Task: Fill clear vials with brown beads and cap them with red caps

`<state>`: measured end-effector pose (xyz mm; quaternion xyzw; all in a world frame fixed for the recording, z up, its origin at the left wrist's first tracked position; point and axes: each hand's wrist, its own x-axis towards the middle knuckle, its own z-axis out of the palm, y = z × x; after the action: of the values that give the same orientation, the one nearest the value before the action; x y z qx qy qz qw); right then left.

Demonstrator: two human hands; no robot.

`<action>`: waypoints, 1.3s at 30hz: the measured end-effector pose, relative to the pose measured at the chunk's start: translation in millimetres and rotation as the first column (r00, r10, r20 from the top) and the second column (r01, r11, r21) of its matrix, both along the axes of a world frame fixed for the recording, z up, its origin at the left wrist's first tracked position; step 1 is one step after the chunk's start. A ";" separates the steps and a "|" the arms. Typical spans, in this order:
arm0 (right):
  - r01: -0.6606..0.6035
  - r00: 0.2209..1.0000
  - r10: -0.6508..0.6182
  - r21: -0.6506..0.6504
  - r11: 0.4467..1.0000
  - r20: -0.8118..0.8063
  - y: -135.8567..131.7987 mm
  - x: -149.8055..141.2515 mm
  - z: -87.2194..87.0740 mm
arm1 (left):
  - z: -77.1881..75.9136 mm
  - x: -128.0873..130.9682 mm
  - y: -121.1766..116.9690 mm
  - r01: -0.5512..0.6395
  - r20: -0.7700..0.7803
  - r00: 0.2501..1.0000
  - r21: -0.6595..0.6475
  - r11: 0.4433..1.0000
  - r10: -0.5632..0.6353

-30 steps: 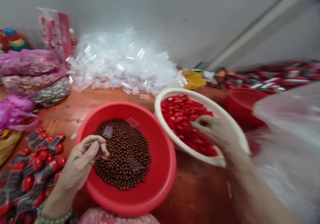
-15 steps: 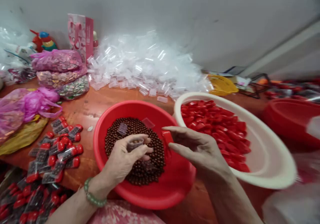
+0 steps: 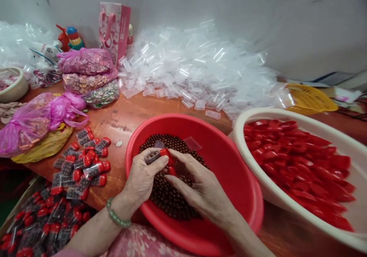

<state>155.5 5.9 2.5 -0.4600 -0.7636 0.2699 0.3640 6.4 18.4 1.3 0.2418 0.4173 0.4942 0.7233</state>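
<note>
Over a red basin [image 3: 241,173] both hands meet. My left hand [image 3: 139,176], a green bead bracelet at its wrist, is closed round a small clear plastic box [image 3: 151,157]. Thumb and fingers of my right hand [image 3: 202,184] hold a red plastic cap [image 3: 165,154] against the box's right end; how far it sits on is hidden by the fingers. Below them in the basin lie many small brown balls [image 3: 172,199], with a loose clear box [image 3: 159,144] and a flat clear plastic piece [image 3: 192,143] on top.
A white basin [image 3: 241,125] of red caps [image 3: 301,154] stands right. Clear boxes [image 3: 195,66] are heaped along the wall. Filled, red-capped boxes [image 3: 86,159] lie left on the table, more [image 3: 43,222] lower down. Pink bags [image 3: 86,60] and a yellow basket [image 3: 312,98] stand farther back.
My right hand has moved left, bringing the red cap to the box in my left hand. The view has shifted, so the surroundings appear displaced.
</note>
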 end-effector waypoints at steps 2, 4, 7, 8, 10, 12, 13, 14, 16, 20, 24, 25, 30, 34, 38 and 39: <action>0.031 0.999 -0.033 -0.047 0.998 -0.036 0.1 2.0 -2.8 | -0.2 -2.2 1.2 -0.017 0.028 0.999 -0.014 1.000 0.018; 0.057 0.996 -0.063 -0.102 0.993 -0.059 0.7 7.4 -2.0 | -1.0 -4.9 1.6 -0.008 -0.012 1.000 0.007 1.000 0.008; 0.056 0.997 -0.063 -0.126 0.990 -0.054 3.0 16.5 4.2 | -3.6 -10.4 2.6 0.050 -0.114 0.993 0.074 0.996 -0.042; 0.049 0.997 -0.055 -0.123 0.991 -0.051 4.0 18.8 6.7 | -4.3 -12.3 3.3 0.073 -0.149 0.987 0.099 0.992 -0.058; 0.039 0.998 -0.045 -0.116 0.993 -0.051 6.1 22.1 10.9 | -4.6 -16.2 5.7 0.110 -0.218 0.973 0.141 0.984 -0.078; 0.027 0.998 -0.033 -0.133 0.991 -0.044 7.9 24.3 13.0 | -3.0 -19.4 8.8 0.133 -0.294 0.953 0.170 0.976 -0.078; 0.020 0.999 -0.025 -0.146 0.989 -0.035 8.5 25.3 13.4 | -1.8 -20.7 10.4 0.144 -0.333 0.940 0.184 0.972 -0.077; 0.017 0.999 -0.021 -0.157 0.988 -0.026 8.9 26.2 13.5 | -0.6 -21.6 11.7 0.161 -0.371 0.926 0.210 0.965 -0.074; 0.038 0.998 -0.045 -0.182 0.983 -0.038 9.0 27.6 13.7 | 1.1 -22.3 13.5 0.206 -0.433 0.899 0.277 0.939 -0.069; 0.144 0.958 -0.196 -0.242 0.959 -0.207 7.8 23.9 17.0 | 0.9 -18.6 13.4 0.256 -0.454 0.885 0.299 0.919 -0.099; 0.238 0.898 -0.299 -0.214 0.947 -0.324 7.8 11.6 19.6 | 1.6 -13.6 12.5 0.260 -0.431 0.890 0.210 0.943 -0.149; 0.249 0.890 -0.308 -0.208 0.946 -0.337 8.0 8.5 19.0 | 2.3 -13.1 12.6 0.259 -0.417 0.895 0.200 0.945 -0.157; 0.203 0.909 -0.239 -0.139 0.969 -0.343 7.4 -3.1 9.2 | 4.1 -16.1 13.4 0.214 -0.354 0.925 0.183 0.960 -0.139; 0.095 0.928 -0.096 -0.019 0.995 -0.360 4.7 -10.3 0.5 | 2.2 -19.6 13.0 0.177 -0.306 0.945 0.192 0.965 -0.113; 0.043 0.951 -0.030 0.036 0.998 -0.309 5.1 -7.1 -3.1 | 2.1 -19.8 14.5 0.206 -0.316 0.940 0.215 0.955 -0.132; 0.057 0.955 -0.053 0.005 0.998 -0.291 6.1 -3.7 -3.1 | 2.7 -19.6 15.3 0.212 -0.320 0.938 0.220 0.952 -0.135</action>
<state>151.8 12.1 -0.6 -0.4340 -0.6904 0.3194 0.4827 -13.2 33.6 4.0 0.4401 0.4333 0.4342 0.6558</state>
